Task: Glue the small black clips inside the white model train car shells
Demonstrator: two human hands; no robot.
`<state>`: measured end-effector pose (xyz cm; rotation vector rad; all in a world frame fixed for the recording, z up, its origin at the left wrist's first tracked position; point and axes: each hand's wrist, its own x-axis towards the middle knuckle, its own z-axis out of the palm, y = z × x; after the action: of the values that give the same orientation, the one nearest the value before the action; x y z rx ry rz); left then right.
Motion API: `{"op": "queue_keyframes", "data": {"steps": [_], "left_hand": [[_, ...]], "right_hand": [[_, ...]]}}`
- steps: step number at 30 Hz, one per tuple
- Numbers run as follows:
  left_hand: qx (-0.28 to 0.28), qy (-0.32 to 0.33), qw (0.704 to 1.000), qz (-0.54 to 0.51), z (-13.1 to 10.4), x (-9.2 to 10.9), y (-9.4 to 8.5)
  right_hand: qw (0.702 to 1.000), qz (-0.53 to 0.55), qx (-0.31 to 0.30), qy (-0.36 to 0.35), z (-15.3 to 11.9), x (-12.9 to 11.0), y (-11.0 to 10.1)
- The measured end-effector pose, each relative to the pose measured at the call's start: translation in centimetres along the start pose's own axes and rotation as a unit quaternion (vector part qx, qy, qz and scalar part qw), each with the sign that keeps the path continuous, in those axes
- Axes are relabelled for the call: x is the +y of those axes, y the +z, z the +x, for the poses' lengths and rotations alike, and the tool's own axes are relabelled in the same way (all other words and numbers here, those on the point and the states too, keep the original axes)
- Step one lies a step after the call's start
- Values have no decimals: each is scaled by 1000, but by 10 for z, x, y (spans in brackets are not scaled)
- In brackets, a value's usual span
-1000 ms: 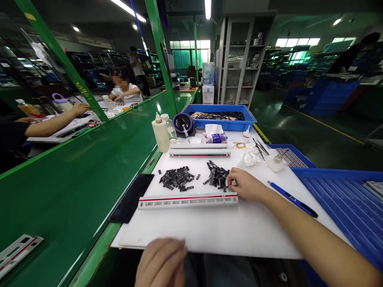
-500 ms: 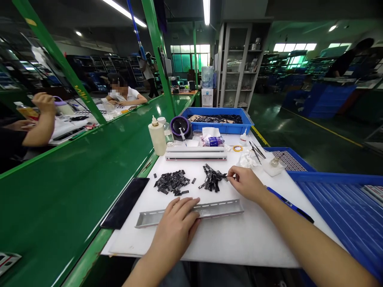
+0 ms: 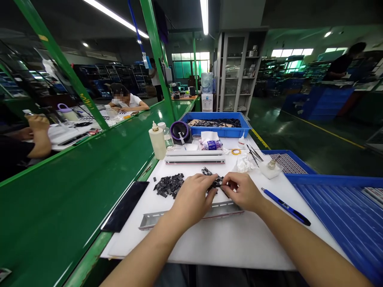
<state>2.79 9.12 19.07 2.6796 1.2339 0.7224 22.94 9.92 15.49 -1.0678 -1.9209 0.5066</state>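
My right hand [image 3: 243, 192] pinches a small black strip [image 3: 224, 185] between thumb and fingertips, over the right-hand pile of black pieces [image 3: 206, 171]. Close beside it, my left hand [image 3: 194, 196] reaches over the same pile with fingers stretched and thumb apart, hiding part of it. Nothing shows in its grasp. Below both hands lies a silver metal channel [image 3: 149, 219] with slots along its edge; my left hand and wrist cover its middle. Left of my left hand is a second heap of flat black pieces [image 3: 169, 185].
White channels [image 3: 194, 158], a cream bottle [image 3: 157, 141] and a tissue pack [image 3: 213, 145] stand behind the piles. Tweezers [image 3: 254, 154] and a blue pen-like tool [image 3: 285, 207] lie right. A dark flat panel [image 3: 125, 207] borders the left edge. A blue bin [image 3: 215, 131] sits behind.
My left hand has left the metal channel and moved up and right to the right-hand pile. My right hand has shifted slightly left and down, still pinching. The channel has moved slightly.
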Motion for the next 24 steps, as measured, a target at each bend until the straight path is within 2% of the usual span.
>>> {"op": "queue_keyframes", "data": {"steps": [2,3,5,8,12,15,20,22,24], "left_hand": [[-37,-6,999,-12,10,3,2],[-38,-18,999,-20,12,4,2],[-7,-66,997,-48,12,4,3],[31,-163,976,-141,10,2,1],[20,-233,946,-223,11,4,-4],[6,-228,949,-220,12,7,-4],[-46,-183,955,-230,9,7,-3],[-42,-162,958,-232,7,7,-3],[-31,-133,962,-237,5,7,-5]], "right_hand": [[1000,10,0,-18,-2,-4,-1],[1000,19,2,-18,-3,-5,-1],[999,48,10,0,-3,-6,-3],[989,127,23,68,-2,-5,-4],[960,234,29,150,-2,-4,-1],[950,261,43,163,-2,-4,2],[932,319,42,170,0,-2,3],[902,392,15,182,1,0,2],[856,475,-28,202,1,2,0]]}}
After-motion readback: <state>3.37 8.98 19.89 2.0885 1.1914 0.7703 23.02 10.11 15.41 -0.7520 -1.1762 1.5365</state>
